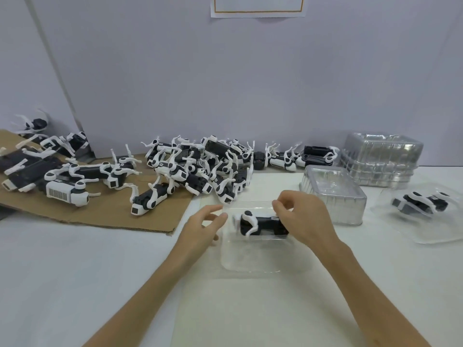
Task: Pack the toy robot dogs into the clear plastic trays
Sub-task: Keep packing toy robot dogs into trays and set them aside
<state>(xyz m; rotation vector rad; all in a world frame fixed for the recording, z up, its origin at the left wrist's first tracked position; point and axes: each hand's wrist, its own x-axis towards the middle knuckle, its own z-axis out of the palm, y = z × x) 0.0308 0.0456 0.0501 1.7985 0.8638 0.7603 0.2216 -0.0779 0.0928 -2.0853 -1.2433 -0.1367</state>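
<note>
A black and white toy robot dog (260, 224) lies on its side in a clear plastic tray (250, 261) at the table's middle. My right hand (303, 216) grips the dog's right end, fingers curled over it. Just left of the tray my left hand (205, 225) hovers with loosely spread fingers, holding nothing; whether it touches the tray rim I cannot tell. A second dog (421, 202) sits packed in another clear tray (431, 234) at the right.
A heap of loose toy dogs (200, 169) lies along the back wall and over a brown cardboard sheet (100, 214) at the left. Upturned clear trays (335, 194) and a stack of trays (383, 159) stand at the back right.
</note>
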